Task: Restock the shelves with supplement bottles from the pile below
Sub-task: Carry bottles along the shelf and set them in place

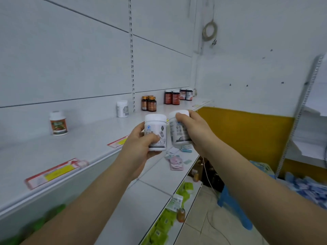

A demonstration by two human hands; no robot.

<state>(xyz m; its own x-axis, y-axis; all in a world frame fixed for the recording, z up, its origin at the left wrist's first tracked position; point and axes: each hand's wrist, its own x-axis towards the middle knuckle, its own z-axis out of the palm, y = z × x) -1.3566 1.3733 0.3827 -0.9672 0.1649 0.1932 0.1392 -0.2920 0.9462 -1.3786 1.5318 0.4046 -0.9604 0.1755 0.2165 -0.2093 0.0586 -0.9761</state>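
white plastic supplement bottles (pixel 155 132) | one gripped in my left hand (pixel 139 145), its twin (pixel 178 129) in my right hand (pixel 192 129) | raised labels-forward over near edge of white metal shelf (pixel 85 138), ready to place, i judge

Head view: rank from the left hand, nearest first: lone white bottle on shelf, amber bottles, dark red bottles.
1. Lone white bottle, on the shelf behind the left hand.
2. Amber bottles, further right along the shelf.
3. Dark red bottles, toward the far end.
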